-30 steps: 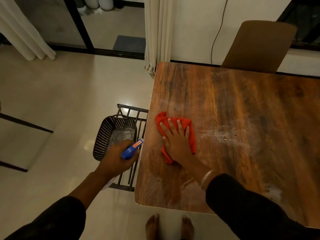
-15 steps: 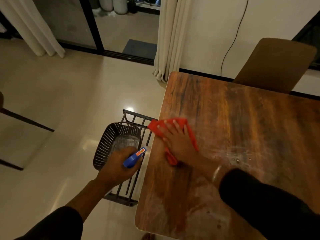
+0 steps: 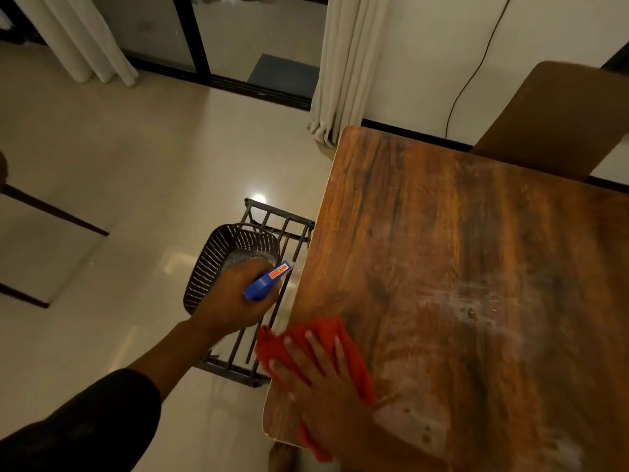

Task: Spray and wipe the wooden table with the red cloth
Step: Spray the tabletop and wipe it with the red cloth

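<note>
The wooden table (image 3: 459, 253) fills the right half of the view, with wet streaks and droplets on its near part. My right hand (image 3: 326, 386) lies flat, fingers spread, pressing the red cloth (image 3: 354, 356) onto the table's near left corner; part of the cloth hangs past the left edge. My left hand (image 3: 238, 298) is off the table to the left, above the floor, closed around a blue spray bottle (image 3: 267, 282) with an orange label. Only the bottle's head shows.
A dark perforated basket (image 3: 218, 260) rests on a black metal rack (image 3: 272, 301) on the floor beside the table's left edge. A brown chair back (image 3: 558, 117) stands at the far side. Curtains (image 3: 343, 63) and a sliding glass door (image 3: 218, 35) lie beyond.
My right hand has dragged the red cloth along the table's left edge toward me, down to the near corner. The left hand with the bottle has stayed beside the basket.
</note>
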`<state>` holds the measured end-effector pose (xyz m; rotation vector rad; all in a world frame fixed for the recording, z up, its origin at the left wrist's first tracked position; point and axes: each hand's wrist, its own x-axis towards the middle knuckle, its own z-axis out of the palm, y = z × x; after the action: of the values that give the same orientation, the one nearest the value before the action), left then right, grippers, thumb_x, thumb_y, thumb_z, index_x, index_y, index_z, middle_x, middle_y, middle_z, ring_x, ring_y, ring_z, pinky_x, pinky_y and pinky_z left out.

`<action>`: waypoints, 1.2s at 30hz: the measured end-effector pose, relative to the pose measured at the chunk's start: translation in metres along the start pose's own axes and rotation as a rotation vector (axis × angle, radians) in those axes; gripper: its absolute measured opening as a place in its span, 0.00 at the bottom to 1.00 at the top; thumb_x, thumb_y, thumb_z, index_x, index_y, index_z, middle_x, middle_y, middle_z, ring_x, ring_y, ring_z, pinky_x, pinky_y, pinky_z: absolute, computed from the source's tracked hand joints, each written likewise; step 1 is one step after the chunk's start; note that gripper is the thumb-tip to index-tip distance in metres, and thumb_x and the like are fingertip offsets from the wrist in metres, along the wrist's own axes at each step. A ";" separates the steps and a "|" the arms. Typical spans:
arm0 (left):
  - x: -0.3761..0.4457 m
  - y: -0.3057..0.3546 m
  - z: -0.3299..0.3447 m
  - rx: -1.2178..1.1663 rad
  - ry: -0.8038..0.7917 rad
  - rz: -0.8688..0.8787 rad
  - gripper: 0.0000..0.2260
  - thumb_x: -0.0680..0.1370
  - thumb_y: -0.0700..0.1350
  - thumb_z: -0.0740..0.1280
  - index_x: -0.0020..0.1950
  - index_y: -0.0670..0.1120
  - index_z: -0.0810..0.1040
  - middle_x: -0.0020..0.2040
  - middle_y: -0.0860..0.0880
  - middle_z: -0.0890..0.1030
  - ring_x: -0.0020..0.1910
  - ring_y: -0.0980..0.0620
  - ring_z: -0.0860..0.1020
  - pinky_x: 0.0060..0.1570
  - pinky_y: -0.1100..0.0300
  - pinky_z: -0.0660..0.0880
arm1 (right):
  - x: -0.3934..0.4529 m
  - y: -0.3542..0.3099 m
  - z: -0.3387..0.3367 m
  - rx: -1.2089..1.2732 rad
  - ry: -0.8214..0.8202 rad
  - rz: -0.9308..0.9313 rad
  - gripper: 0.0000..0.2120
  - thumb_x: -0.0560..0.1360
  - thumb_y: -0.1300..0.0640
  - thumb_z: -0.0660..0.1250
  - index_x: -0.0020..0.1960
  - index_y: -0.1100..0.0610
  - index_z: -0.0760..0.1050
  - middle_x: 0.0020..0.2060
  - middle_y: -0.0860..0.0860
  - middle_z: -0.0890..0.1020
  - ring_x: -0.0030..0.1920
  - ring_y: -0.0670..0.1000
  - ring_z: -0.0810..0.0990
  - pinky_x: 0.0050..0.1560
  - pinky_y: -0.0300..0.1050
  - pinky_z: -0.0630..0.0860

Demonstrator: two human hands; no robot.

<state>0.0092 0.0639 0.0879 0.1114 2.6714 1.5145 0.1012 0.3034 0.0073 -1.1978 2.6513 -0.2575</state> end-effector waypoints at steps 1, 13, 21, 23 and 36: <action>0.001 0.000 -0.001 0.009 -0.002 0.012 0.21 0.74 0.58 0.65 0.59 0.46 0.76 0.47 0.48 0.80 0.43 0.51 0.80 0.47 0.47 0.80 | -0.020 -0.011 0.007 -0.011 -0.023 -0.021 0.24 0.86 0.40 0.51 0.81 0.40 0.61 0.82 0.49 0.63 0.80 0.61 0.61 0.71 0.72 0.61; -0.028 0.008 0.016 0.065 -0.022 -0.001 0.15 0.75 0.58 0.65 0.54 0.49 0.76 0.42 0.52 0.79 0.38 0.54 0.79 0.41 0.55 0.79 | 0.105 0.082 -0.044 0.073 0.097 0.489 0.30 0.83 0.39 0.41 0.84 0.44 0.54 0.84 0.50 0.55 0.83 0.60 0.49 0.77 0.74 0.50; -0.024 0.020 0.029 0.128 -0.139 0.090 0.14 0.75 0.56 0.67 0.54 0.48 0.76 0.43 0.54 0.78 0.39 0.56 0.78 0.41 0.60 0.77 | -0.035 -0.076 0.026 0.023 0.102 0.344 0.33 0.80 0.39 0.60 0.83 0.44 0.58 0.83 0.51 0.59 0.81 0.63 0.59 0.73 0.74 0.63; -0.020 0.029 0.034 0.133 -0.177 0.130 0.15 0.74 0.56 0.67 0.54 0.48 0.77 0.43 0.55 0.79 0.39 0.56 0.78 0.42 0.59 0.79 | -0.049 -0.054 0.022 -0.015 0.115 0.362 0.30 0.81 0.42 0.55 0.82 0.43 0.61 0.82 0.51 0.62 0.80 0.62 0.61 0.75 0.73 0.61; 0.011 0.087 0.036 0.177 -0.242 0.280 0.16 0.74 0.58 0.66 0.56 0.50 0.75 0.45 0.57 0.79 0.42 0.58 0.79 0.43 0.62 0.76 | -0.080 0.010 -0.001 0.129 0.306 0.985 0.30 0.82 0.41 0.51 0.83 0.46 0.59 0.83 0.53 0.58 0.82 0.64 0.56 0.75 0.76 0.51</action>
<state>0.0041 0.1402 0.1442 0.6589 2.6678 1.2257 0.1452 0.3705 0.0163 0.2783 3.0387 -0.4292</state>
